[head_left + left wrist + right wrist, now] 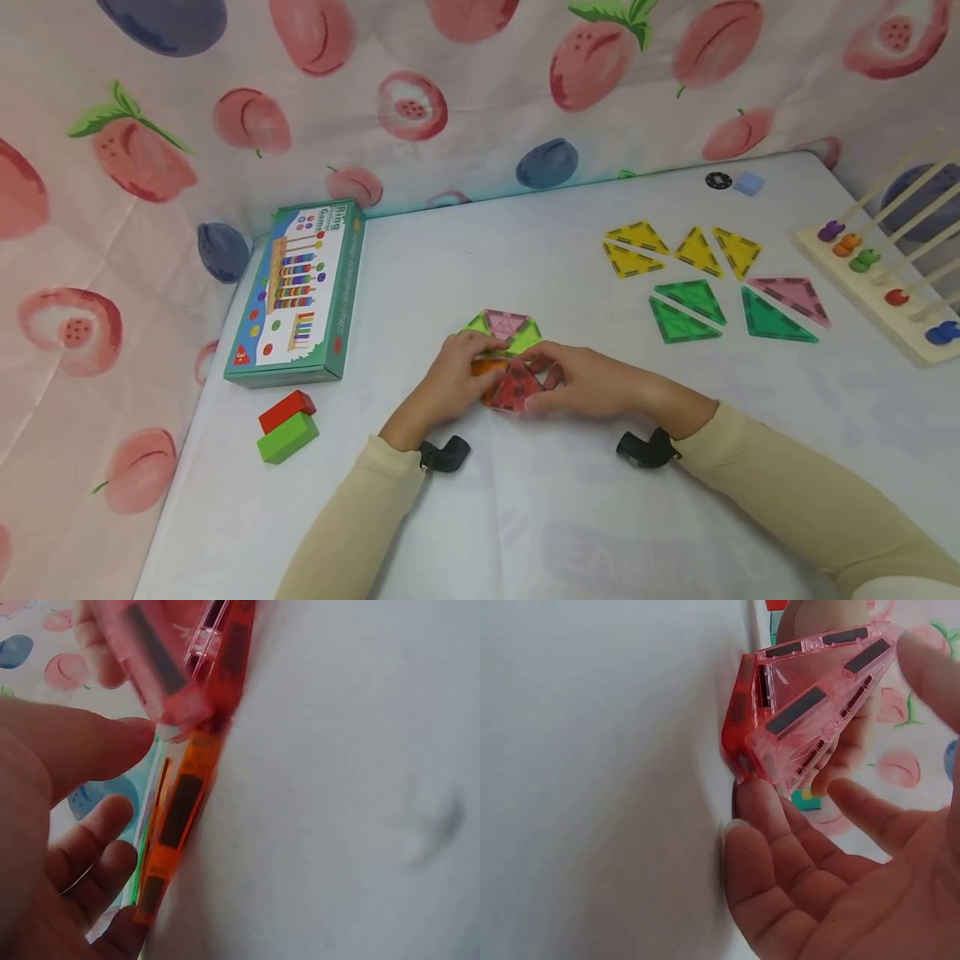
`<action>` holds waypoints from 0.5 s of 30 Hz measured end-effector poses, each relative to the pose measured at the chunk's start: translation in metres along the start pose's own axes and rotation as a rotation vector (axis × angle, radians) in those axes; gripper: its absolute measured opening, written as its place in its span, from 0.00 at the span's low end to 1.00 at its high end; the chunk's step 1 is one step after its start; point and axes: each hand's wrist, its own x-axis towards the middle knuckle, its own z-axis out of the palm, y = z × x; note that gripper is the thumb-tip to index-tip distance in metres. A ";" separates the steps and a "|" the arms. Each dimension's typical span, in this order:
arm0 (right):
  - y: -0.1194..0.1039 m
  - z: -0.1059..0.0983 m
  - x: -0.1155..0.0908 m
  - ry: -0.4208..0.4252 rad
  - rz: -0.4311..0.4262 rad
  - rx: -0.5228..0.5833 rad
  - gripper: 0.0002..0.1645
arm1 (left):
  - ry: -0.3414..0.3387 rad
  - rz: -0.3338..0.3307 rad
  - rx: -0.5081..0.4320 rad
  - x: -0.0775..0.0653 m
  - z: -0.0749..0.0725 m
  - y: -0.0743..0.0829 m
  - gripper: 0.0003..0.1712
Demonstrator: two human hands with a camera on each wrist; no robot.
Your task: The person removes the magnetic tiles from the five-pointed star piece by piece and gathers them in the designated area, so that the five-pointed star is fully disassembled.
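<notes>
Both hands are at a cluster of translucent magnetic tiles in the middle of the table. My left hand point(456, 379) holds the orange tile point(184, 799), with the thumb near its upper corner and fingers along its far side. My right hand point(588, 379) grips a pink-red triangular tile point(817, 705) between thumb and fingertips. That tile leans up from a flat red tile point(740, 712), the two meeting along an edge. Just beyond the hands lie lime-green tiles point(525, 336) and a pink tile point(504, 322). Fingers partly hide the orange tile in the head view.
Yellow triangle tiles point(633, 260), green triangle tiles point(684, 325) and a pink triangle tile point(793, 296) lie at right. A wooden peg board point(862, 283) stands beyond them. At left are a game box point(288, 292), a red block point(287, 410) and a green block point(288, 437).
</notes>
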 end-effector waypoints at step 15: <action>0.006 0.002 0.001 0.071 -0.060 -0.135 0.26 | -0.088 0.184 -0.104 -0.018 -0.005 0.003 0.26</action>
